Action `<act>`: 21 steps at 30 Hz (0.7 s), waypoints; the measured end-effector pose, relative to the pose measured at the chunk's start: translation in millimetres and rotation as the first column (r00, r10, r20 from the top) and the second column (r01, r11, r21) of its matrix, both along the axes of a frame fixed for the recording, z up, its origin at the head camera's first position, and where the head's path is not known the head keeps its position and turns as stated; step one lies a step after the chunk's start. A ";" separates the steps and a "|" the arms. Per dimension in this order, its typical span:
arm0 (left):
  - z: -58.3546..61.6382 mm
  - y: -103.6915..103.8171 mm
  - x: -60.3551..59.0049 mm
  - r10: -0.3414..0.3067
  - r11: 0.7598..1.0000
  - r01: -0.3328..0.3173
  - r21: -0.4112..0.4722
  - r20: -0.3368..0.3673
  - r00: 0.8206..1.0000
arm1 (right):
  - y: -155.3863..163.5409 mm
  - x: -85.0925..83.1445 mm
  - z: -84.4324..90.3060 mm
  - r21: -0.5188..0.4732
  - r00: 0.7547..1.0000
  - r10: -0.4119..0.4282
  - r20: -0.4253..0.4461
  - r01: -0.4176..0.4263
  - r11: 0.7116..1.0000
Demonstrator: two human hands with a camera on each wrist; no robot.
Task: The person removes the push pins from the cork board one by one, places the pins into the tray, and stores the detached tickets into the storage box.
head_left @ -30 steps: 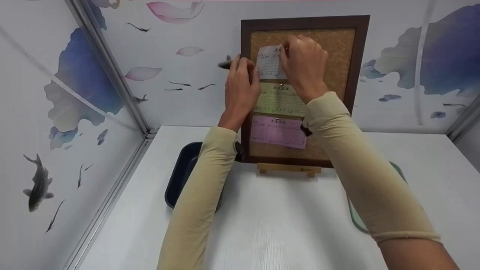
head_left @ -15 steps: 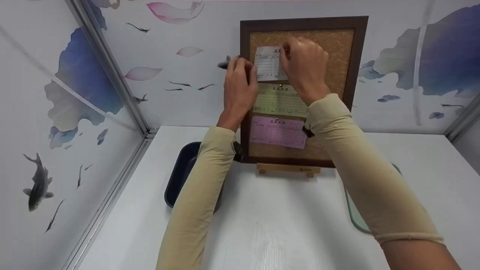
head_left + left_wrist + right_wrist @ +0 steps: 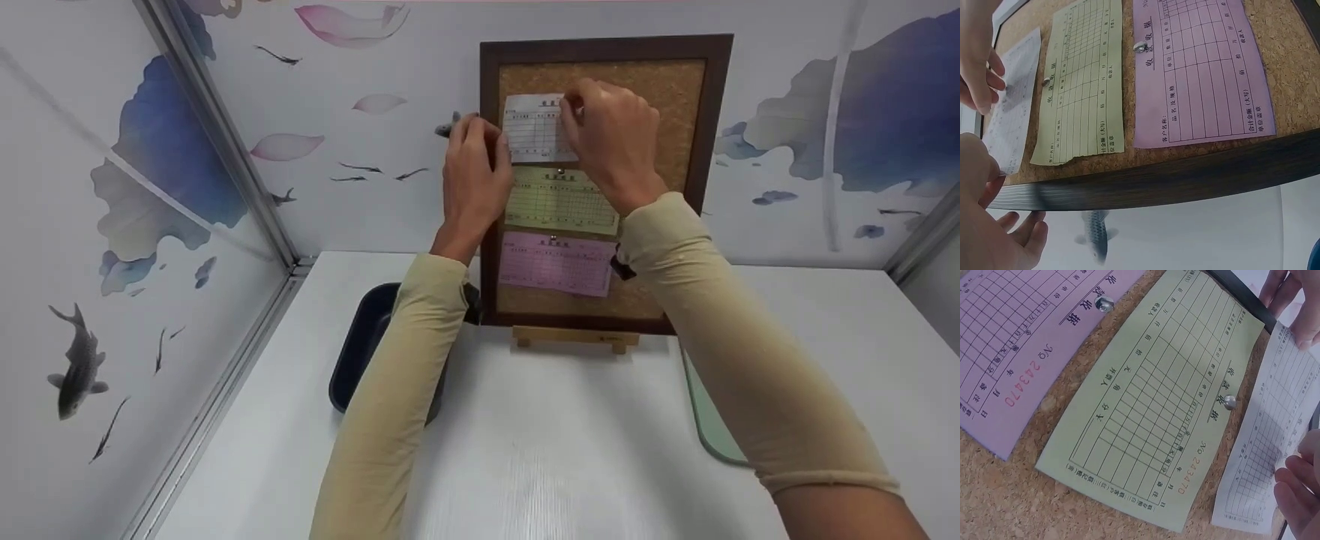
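A wood-framed corkboard (image 3: 675, 150) stands upright on a small wooden easel (image 3: 577, 336). A white receipt slip (image 3: 529, 129) lies against its upper part, above a green slip (image 3: 562, 202) and a pink slip (image 3: 555, 262), each held by a silver push pin (image 3: 1140, 47). My left hand (image 3: 476, 172) grips the board's left edge, thumb at the white slip's side and other fingers behind the frame. My right hand (image 3: 615, 142) pinches a small push pin at the white slip's top middle; its fingers mostly hide the pin and cover the slip's right part.
A dark blue tray (image 3: 360, 345) sits on the white table (image 3: 525, 450), partly under my left arm. A green tray (image 3: 716, 420) lies partly under my right arm. Close behind the board rises a wall (image 3: 360, 217) printed with fish and petals.
The white slip has shifted left on the corkboard and lies flatter. My left hand has drifted slightly left; my right hand has moved slightly down and right.
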State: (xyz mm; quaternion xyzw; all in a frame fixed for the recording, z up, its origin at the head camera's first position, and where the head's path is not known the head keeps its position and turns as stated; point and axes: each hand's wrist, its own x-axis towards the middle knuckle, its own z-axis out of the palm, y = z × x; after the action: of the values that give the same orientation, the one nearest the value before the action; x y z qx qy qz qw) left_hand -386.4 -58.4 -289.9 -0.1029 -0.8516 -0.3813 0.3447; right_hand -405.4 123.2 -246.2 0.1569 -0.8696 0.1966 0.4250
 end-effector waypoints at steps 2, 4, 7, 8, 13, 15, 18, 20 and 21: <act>0.4 0.2 0.5 -0.003 1.000 0.003 0.010 0.004 1.000 | 3.0 2.4 0.1 -0.001 1.000 0.002 -0.003 -0.002 1.000; 0.5 -0.1 0.6 -0.007 1.000 0.007 0.023 0.007 1.000 | 5.9 4.9 -0.1 -0.001 1.000 0.006 -0.009 -0.006 1.000; 0.6 -2.2 0.8 -0.017 0.999 0.016 0.042 0.010 1.000 | 9.6 9.0 0.2 0.004 1.000 0.017 -0.021 -0.017 1.000; 0.4 -3.1 0.8 -0.018 0.999 0.018 0.047 0.011 1.000 | 10.7 10.5 0.4 0.004 0.999 0.022 -0.025 -0.022 1.000; -1.5 -5.6 0.5 -0.031 0.997 0.031 0.064 0.005 0.999 | 17.3 17.8 1.1 0.010 0.999 0.028 -0.044 -0.027 1.000; -2.6 -5.9 0.2 -0.034 0.997 0.033 0.068 0.004 0.999 | 21.3 20.1 0.3 0.010 0.998 0.028 -0.049 -0.028 1.000; -3.8 -6.1 -0.2 -0.038 0.997 0.038 0.073 0.000 0.999 | 29.1 23.1 -1.5 -0.001 0.998 0.030 -0.055 -0.030 1.000; -4.0 -7.4 0.2 -0.040 0.996 0.039 0.077 -0.001 0.999 | 33.9 24.7 -3.1 -0.010 0.998 0.034 -0.058 -0.034 0.999; -4.3 -8.5 0.6 -0.042 0.996 0.042 0.079 -0.003 0.999 | 35.8 25.7 -4.0 -0.016 0.998 0.035 -0.060 -0.036 0.999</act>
State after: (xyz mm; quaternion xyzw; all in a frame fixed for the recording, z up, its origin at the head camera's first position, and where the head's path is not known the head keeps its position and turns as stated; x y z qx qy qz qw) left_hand -385.8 -67.0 -294.2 -0.1071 -0.8333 -0.4217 0.3410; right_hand -379.7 159.0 -250.2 0.1747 -0.8518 0.2066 0.4485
